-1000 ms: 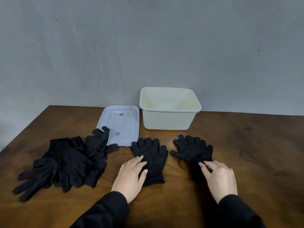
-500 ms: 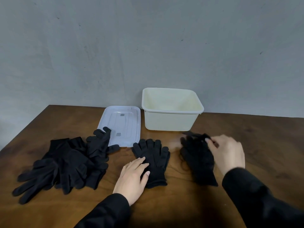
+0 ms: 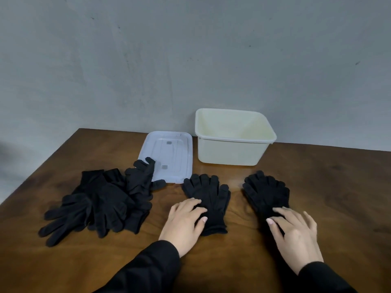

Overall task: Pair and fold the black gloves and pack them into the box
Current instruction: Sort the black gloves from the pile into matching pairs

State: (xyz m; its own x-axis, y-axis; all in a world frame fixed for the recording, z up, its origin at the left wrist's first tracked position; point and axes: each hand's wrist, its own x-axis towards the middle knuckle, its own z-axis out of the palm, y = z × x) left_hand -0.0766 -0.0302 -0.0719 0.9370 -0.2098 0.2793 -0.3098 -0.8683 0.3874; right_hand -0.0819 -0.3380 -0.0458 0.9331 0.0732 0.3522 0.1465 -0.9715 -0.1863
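In the head view, the left hand [image 3: 186, 222] lies flat with straight fingers [image 3: 195, 203] pressing the cuff end of the middle glove [image 3: 208, 197], which is spread on the tabletop [image 3: 338, 187] with its fingertips pointing toward twelve o'clock. The right hand [image 3: 296, 231] does the same on the right glove [image 3: 266, 192], fingers wide and relaxed, pressing rather than pinching; that glove looks thicker, possibly two stacked, though the black cloth hides the layers. The two gloves lie near each other but apart, with bare wood between them. At about nine o'clock from the left hand sits the unsorted pile of gloves [image 3: 101, 199], one of which overlaps the edge of the white lid [image 3: 169, 153]. The cream box [image 3: 230, 151] stands open and empty at twelve o'clock, just beyond the spread gloves. The step in hand seems to be flattening before pairing, so it pays to smooth each glove from cuff toward fingertips, line up cuffs and thumbs, then lay one squarely over the other before folding. Knit cloth bunches easily, so light, even palm pressure should serve better than dragging with the fingertips.
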